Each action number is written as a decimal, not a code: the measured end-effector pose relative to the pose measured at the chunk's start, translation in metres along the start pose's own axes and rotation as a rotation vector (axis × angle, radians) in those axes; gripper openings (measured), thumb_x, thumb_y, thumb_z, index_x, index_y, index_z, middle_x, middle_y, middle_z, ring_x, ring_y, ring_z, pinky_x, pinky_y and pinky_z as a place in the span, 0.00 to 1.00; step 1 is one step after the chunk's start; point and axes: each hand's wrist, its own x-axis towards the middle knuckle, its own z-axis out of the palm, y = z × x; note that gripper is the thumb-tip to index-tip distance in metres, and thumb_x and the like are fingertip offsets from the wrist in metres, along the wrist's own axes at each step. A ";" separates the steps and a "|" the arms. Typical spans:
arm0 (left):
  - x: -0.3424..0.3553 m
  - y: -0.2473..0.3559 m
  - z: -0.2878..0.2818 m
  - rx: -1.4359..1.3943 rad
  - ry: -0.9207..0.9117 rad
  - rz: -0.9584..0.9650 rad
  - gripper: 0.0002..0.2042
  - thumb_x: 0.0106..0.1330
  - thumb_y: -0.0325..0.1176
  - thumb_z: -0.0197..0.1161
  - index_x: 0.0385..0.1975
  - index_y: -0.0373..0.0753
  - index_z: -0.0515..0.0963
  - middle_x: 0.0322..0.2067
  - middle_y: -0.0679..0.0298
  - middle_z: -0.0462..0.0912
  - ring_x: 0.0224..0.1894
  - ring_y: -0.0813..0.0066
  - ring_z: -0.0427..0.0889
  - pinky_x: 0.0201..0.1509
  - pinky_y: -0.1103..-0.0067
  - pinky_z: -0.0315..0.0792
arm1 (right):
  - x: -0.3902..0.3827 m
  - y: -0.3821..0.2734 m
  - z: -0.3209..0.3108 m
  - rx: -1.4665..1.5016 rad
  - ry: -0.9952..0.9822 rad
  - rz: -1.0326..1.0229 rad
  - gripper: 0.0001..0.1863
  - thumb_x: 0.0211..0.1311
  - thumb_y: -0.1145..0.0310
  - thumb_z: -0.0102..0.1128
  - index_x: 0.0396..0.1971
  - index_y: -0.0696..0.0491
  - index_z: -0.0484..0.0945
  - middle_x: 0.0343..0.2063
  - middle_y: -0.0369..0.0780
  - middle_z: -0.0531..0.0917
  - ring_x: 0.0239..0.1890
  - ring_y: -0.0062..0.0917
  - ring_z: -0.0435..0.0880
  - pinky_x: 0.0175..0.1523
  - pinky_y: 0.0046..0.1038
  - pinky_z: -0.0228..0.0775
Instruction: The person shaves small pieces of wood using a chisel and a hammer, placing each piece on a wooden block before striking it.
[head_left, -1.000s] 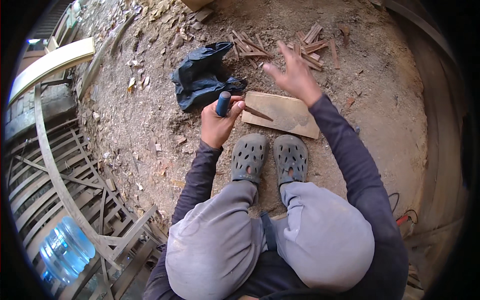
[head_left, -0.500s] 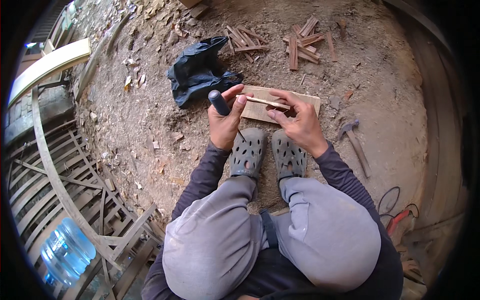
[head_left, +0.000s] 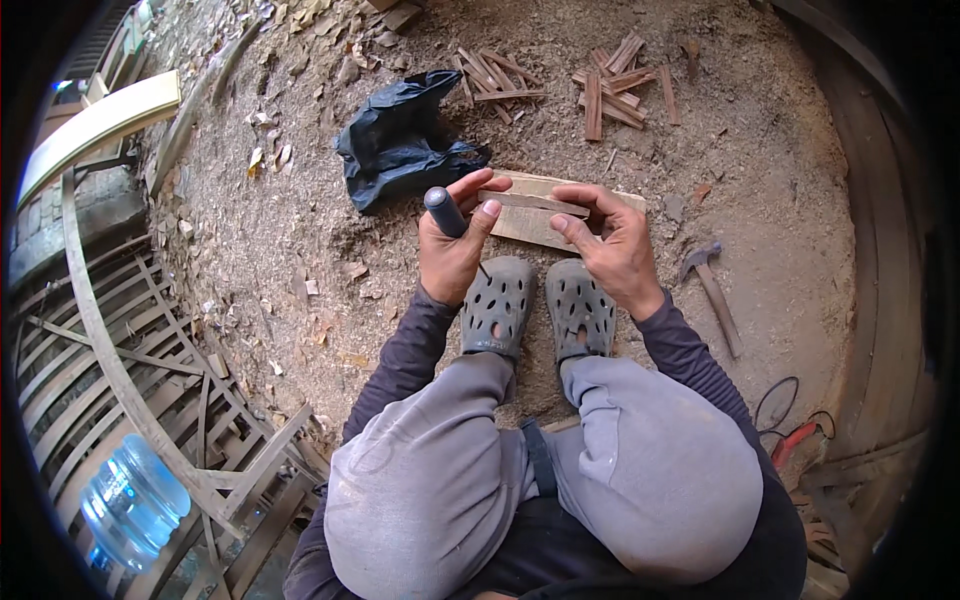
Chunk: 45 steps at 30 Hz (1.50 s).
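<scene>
The left hand [head_left: 452, 250] wraps a dark-handled tool [head_left: 444, 211]; its blade is hidden behind the palm, so its kind cannot be told. Left thumb and fingertips also pinch one end of a thin wooden strip [head_left: 533, 203], while the right hand [head_left: 612, 248] pinches the other end. The strip lies just above a flat board [head_left: 530, 226] on the ground. Left of the board sits a crumpled black bag [head_left: 400, 140], contents unseen. Right of it lies a hammer [head_left: 712, 282]. Far lower left of the board, a water bottle [head_left: 130, 500] is cut off.
</scene>
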 end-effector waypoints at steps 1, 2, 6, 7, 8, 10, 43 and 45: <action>-0.001 0.000 0.000 -0.001 0.003 -0.017 0.19 0.69 0.26 0.60 0.58 0.30 0.70 0.50 0.55 0.81 0.52 0.73 0.79 0.59 0.77 0.71 | 0.000 0.000 0.000 0.010 0.021 0.014 0.14 0.61 0.75 0.65 0.47 0.58 0.79 0.42 0.39 0.84 0.45 0.21 0.83 0.51 0.23 0.76; -0.001 0.000 -0.001 -0.002 0.005 -0.035 0.19 0.69 0.26 0.60 0.58 0.30 0.70 0.50 0.55 0.81 0.52 0.73 0.79 0.59 0.77 0.71 | 0.000 0.000 0.001 0.020 0.041 0.028 0.14 0.61 0.74 0.65 0.46 0.58 0.80 0.41 0.40 0.85 0.44 0.21 0.84 0.51 0.24 0.76; -0.002 0.002 -0.002 -0.020 0.002 -0.049 0.20 0.69 0.26 0.61 0.59 0.30 0.69 0.50 0.54 0.81 0.52 0.73 0.79 0.58 0.77 0.72 | 0.001 0.001 0.004 0.006 0.062 -0.033 0.13 0.61 0.74 0.65 0.46 0.58 0.80 0.41 0.40 0.85 0.44 0.21 0.84 0.51 0.24 0.75; -0.002 0.002 0.000 -0.030 0.009 -0.051 0.20 0.68 0.26 0.62 0.59 0.30 0.69 0.49 0.54 0.81 0.51 0.73 0.80 0.57 0.78 0.72 | 0.000 0.004 0.003 0.008 0.062 -0.042 0.13 0.61 0.74 0.65 0.46 0.58 0.80 0.41 0.40 0.85 0.44 0.21 0.84 0.50 0.24 0.75; -0.002 0.002 0.001 -0.039 0.017 -0.052 0.21 0.68 0.27 0.63 0.59 0.30 0.69 0.49 0.54 0.81 0.51 0.73 0.80 0.56 0.79 0.73 | -0.001 0.006 0.002 0.009 0.062 -0.051 0.13 0.61 0.73 0.65 0.46 0.58 0.80 0.40 0.40 0.86 0.43 0.21 0.84 0.50 0.24 0.75; -0.002 0.005 0.002 -0.039 0.020 -0.064 0.22 0.67 0.27 0.64 0.59 0.30 0.69 0.49 0.54 0.81 0.51 0.73 0.80 0.55 0.79 0.74 | -0.004 0.006 0.000 0.013 0.042 0.003 0.13 0.61 0.73 0.65 0.46 0.58 0.80 0.39 0.39 0.86 0.43 0.21 0.84 0.50 0.24 0.75; 0.030 0.076 0.024 -0.444 -0.065 0.333 0.22 0.75 0.44 0.49 0.16 0.46 0.58 0.13 0.73 0.57 0.14 0.84 0.51 0.17 0.83 0.51 | 0.048 0.126 0.024 -0.561 -0.031 -0.477 0.09 0.54 0.71 0.68 0.36 0.52 0.82 0.33 0.41 0.86 0.36 0.35 0.86 0.42 0.31 0.78; 0.028 0.071 0.028 -0.401 -0.047 0.279 0.19 0.70 0.38 0.51 0.16 0.46 0.58 0.13 0.72 0.56 0.13 0.83 0.51 0.16 0.82 0.51 | 0.048 0.127 0.024 -0.527 -0.042 -0.463 0.08 0.55 0.71 0.67 0.36 0.52 0.82 0.33 0.42 0.86 0.36 0.35 0.86 0.41 0.31 0.78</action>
